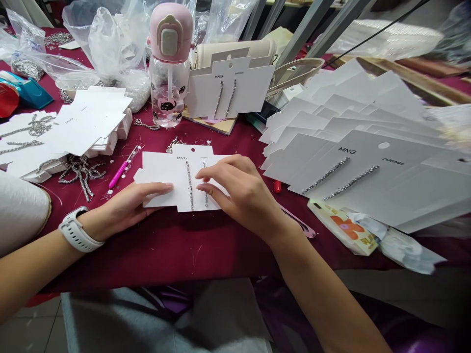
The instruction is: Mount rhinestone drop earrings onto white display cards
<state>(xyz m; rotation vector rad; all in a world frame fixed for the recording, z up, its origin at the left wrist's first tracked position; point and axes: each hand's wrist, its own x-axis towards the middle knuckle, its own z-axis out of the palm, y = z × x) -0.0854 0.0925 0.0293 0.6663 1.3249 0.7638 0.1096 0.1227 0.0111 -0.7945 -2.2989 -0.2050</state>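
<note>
A white earring card [158,169] printed "MNG" lies over the front of the table, with two silver rhinestone strands [190,189] running down it. My left hand [127,203], wearing a white watch, grips the card's left side, thumb on top and fingers underneath. Over the card's right half hovers my right hand [243,191]; its thumb and index finger are slightly apart beside the right strand, partly covering it. Nothing shows between those fingertips. Whether they touch the card I cannot tell.
A pink-lidded bottle [171,63] stands behind, beside an upright carded pair [230,88]. Fanned cards [368,147] fill the right, near a tissue pack [342,228]. At left are stacked blank cards [91,113], loose rhinestone chains [83,174] and a magenta-handled tool [119,174].
</note>
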